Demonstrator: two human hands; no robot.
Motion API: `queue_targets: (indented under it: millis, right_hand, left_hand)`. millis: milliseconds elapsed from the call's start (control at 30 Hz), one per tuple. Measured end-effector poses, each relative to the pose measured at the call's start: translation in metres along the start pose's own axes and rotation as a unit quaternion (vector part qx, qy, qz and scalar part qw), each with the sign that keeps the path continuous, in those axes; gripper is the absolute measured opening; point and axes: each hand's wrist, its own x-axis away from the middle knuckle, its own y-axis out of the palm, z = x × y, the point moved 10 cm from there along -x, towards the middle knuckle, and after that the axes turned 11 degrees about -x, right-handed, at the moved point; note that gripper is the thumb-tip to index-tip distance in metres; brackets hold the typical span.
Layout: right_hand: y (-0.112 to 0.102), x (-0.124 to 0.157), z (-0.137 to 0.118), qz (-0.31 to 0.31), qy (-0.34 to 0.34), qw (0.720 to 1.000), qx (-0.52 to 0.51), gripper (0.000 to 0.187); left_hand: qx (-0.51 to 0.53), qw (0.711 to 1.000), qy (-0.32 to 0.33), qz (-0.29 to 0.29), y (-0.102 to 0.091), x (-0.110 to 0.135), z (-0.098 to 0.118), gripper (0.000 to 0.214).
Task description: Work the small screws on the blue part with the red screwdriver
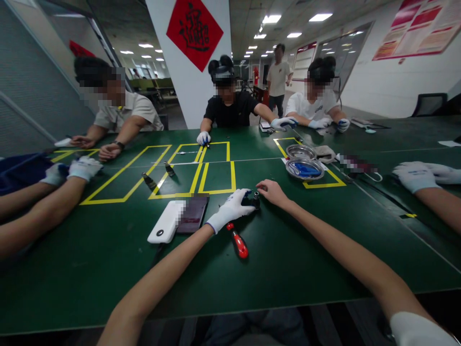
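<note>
White fabric gloves the left hand (236, 205), clamped around a small black part (257, 203) with a shiny, round metal piece (256, 195) on top. Just right of it, the bare right hand (272, 192) has fingertips whose grip I cannot tell. A firm left hold should keep the part steady. Nearer than the left hand lies a smooth, bulging red-and-black handle (238, 242).

A small black part of compact shape (257, 205) is held in the white-gloved left hand (236, 205), which covers much of it. It is low over the green tabletop (288, 269); contact is not clear. At its top, a short silver metal cylinder (256, 195) stands upright, near the bare right hand (273, 192).
</note>
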Motion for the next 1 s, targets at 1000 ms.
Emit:
queue_targets:
  millis: [1000]
  right_hand:
    - [0.031, -0.033, 0.000, -0.118, -0.005, 0.988, 0.098, 0.008]
  left_hand:
    - [0.390, 0.903, -0.116, 0.140, 0.011, -0.046, -0.064, 0.042]
